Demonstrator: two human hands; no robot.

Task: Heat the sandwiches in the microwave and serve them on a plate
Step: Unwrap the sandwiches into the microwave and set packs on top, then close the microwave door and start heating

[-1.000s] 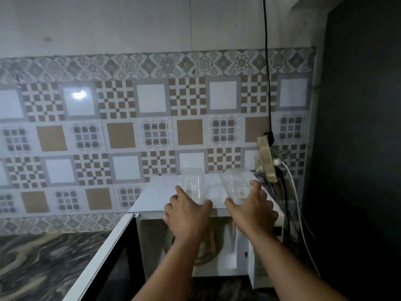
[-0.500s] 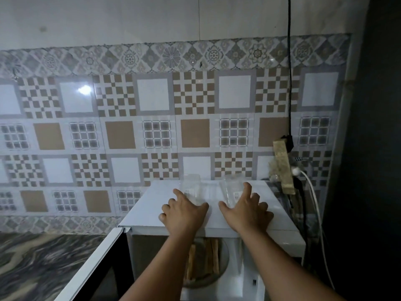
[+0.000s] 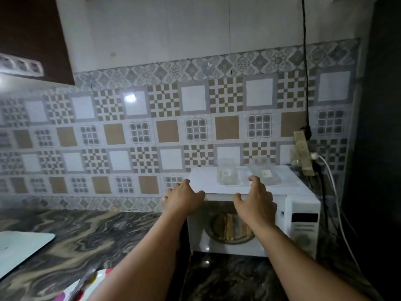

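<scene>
- The sandwiches (image 3: 230, 228) stand on edge on a round plate (image 3: 217, 232) inside the open microwave (image 3: 303, 216), directly below and just beyond both hands.
- The left hand (image 3: 184, 197) rests at the near left corner of the microwave's top, fingers relaxed, holding nothing.
- The right hand (image 3: 256, 203) hovers at the near top edge, fingers spread and empty.
- The slices run near to far; the right hand looks nearer to them.
- Two clear containers (image 3: 226, 173) sit on top, farther back.
</scene>
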